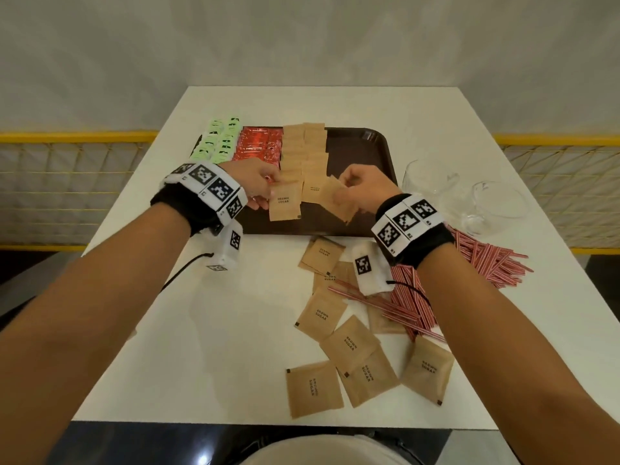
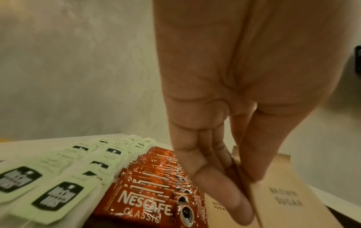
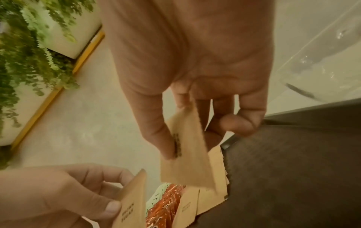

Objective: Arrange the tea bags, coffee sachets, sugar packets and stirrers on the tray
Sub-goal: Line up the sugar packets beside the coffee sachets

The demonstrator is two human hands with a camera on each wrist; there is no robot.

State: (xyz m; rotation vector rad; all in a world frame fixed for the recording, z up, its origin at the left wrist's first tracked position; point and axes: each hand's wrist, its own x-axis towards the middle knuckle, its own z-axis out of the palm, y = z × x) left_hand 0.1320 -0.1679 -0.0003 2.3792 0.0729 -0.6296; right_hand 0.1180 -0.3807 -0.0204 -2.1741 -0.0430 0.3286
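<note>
The right part of the brown tray (image 1: 365, 162) is lying bare, offering open room between the brown sugar rows (image 1: 303, 152) and the tray's right rim. Its left part is being taken up by green tea bags (image 1: 219, 140), red Nescafe sachets (image 1: 256, 144) and the sugar rows. Two clear glass vessels (image 1: 469, 196) are standing just right of the tray, blocking that side. Loose brown sugar packets (image 1: 339, 347) and a heap of red-striped stirrers (image 1: 469, 266) are crowding the near right of the white table (image 1: 188, 330), whose near left is lying open
</note>
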